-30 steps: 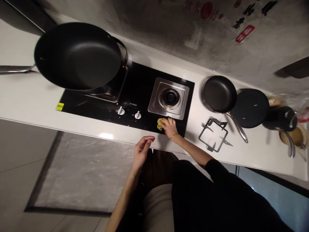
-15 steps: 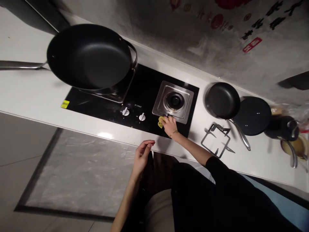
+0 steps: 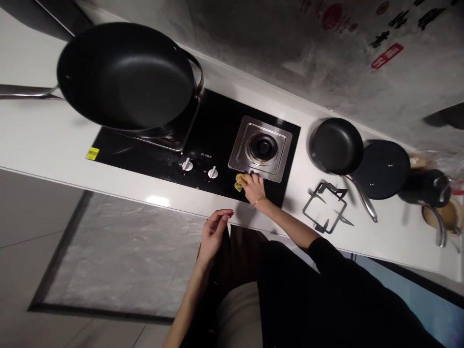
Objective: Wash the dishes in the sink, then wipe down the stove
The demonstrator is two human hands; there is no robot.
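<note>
Head view: right hand pressing yellow cloth on black hob

Head view is showing the right hand [image 3: 253, 186] lying palm down on a yellow cloth [image 3: 239, 182], fingers closed over it, cloth bunched and poking out past the fingertips on the side toward the knobs. The cloth is sitting on the black glass hob [image 3: 217, 130], touching or just short of the near edge of the steel burner plate [image 3: 260, 149]; exact contact cannot be told. A thin bracelet [image 3: 258, 200] is circling the wrist just behind the hand. Two control knobs [image 3: 199, 167] are sitting near the cloth, further along the hob from the fingertips.

The left hand [image 3: 213, 229] is hanging off the counter edge, below and just beside the right hand, fingers loosely curled, holding nothing, touching nothing visible.

Beyond the knobs, well apart from the grip, a large black wok [image 3: 125, 75] is resting on the far burner, its long handle running off frame. On the wrist side of the right hand, a bare pan support [image 3: 324, 208] is lying on the white counter [image 3: 43, 145], with a small frying pan [image 3: 337, 146] and a dark lid [image 3: 382, 169] beyond it. A dark kettle [image 3: 424, 188] is standing further out, blurred.
</note>
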